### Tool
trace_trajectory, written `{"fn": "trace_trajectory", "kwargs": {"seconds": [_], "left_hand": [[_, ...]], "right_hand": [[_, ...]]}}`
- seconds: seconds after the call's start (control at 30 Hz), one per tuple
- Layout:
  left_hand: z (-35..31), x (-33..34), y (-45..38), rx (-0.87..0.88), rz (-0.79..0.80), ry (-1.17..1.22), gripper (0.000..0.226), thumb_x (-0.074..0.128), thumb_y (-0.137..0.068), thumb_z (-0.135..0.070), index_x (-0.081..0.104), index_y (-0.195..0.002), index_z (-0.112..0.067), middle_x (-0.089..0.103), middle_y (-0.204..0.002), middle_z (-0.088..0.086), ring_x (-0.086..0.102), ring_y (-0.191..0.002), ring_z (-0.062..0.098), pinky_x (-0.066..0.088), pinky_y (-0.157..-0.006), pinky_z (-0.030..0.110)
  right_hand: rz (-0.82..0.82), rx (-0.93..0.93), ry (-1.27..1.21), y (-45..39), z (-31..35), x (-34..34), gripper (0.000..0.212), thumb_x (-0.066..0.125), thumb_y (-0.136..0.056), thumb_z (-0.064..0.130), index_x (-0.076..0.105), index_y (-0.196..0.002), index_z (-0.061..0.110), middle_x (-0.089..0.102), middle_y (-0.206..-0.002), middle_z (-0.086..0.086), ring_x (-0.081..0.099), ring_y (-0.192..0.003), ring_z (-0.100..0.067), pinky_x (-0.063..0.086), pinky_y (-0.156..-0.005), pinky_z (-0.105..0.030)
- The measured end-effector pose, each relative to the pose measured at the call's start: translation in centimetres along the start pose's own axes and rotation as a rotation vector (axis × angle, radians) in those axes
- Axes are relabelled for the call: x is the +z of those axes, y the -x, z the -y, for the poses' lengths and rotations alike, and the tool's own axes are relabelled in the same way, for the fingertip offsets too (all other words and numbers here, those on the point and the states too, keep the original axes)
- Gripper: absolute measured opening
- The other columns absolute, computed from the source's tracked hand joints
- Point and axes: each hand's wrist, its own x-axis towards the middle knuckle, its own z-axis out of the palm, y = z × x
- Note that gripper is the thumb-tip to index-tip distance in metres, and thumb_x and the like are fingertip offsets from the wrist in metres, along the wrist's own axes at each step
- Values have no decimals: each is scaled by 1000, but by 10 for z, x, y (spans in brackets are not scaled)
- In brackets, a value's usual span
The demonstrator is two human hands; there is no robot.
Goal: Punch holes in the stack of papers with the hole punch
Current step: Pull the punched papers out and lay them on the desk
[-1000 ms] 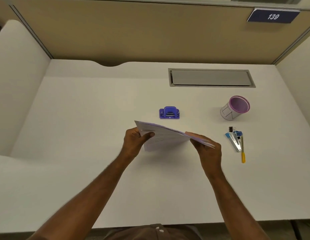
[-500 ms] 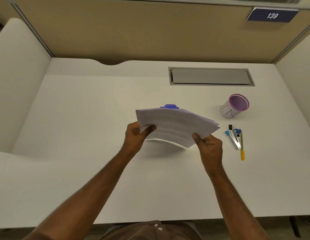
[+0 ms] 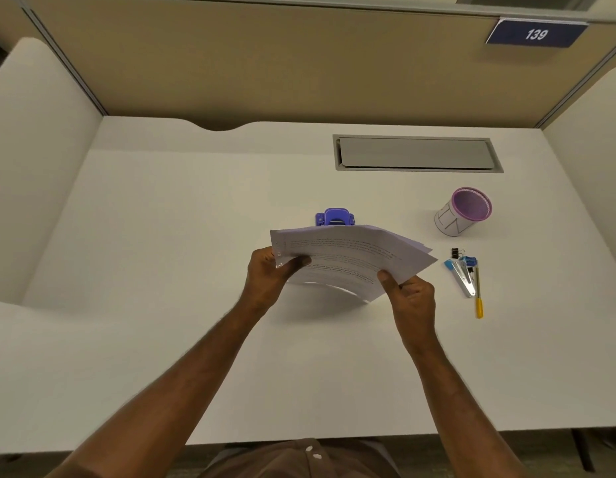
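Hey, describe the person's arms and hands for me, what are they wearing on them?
Both forearms are bare, with no sleeves showing. The left hand and right hand wear no gloves, and no rings, watch or bracelet show. At the bottom edge there is a brown buttoned shirt with pale buttons.

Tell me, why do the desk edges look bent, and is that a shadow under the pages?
Head view: the wide-angle lens bows the desk edges and partition lines; a soft shadow lies on the desk beneath the lifted stack of papers; the printed text is too blurred to read; the forearms smear near the bottom edge.
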Motion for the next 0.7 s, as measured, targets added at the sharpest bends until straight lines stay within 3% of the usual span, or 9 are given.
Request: {"fn": "trace_trajectory", "kwargs": {"seconds": [0.2,0.3,0.43,0.57,0.7], "left_hand": [[4,0,3,-4,1,-16,33,78,-84,-10,68,-108,-30,73,-94,-22,70,-86,-6,53,-74,7],[3,0,3,-4,-1,-15,31,79,-84,-12,69,-107,-30,73,-87,-32,70,-87,-4,53,-74,8],[1,1,4,0,11,9,33,80,-83,-11,71,-103,-35,75,-93,-30,71,-89,1,56,-74,11],[0,0,7,17,21,24,39,80,-82,-9,69,-104,-40,75,-95,-29,72,-91,1,55,-74,11],[1,-1,9,24,18,22,41,79,-82,-10,67,-107,-40,73,-96,-32,71,-93,-1,54,-73,9]], "right_hand": [[19,21,-4,0,1,-3,51,65,-93,21,60,-99,71,67,-94,40,66,-95,8,49,-73,-2],[10,-4,-9,-2,1,-6,41,64,-92,27,63,-100,67,68,-94,38,67,-94,6,49,-73,-3],[11,13,-21,-2,0,-7,24,65,-91,30,67,-97,53,70,-93,35,68,-91,3,52,-72,-6],[18,12,-36,0,-1,-8,43,67,-91,21,65,-99,63,70,-92,35,67,-93,6,50,-72,-3],[6,23,-49,3,-5,-9,24,67,-87,29,67,-99,50,72,-93,32,68,-93,3,51,-75,-5]]}}
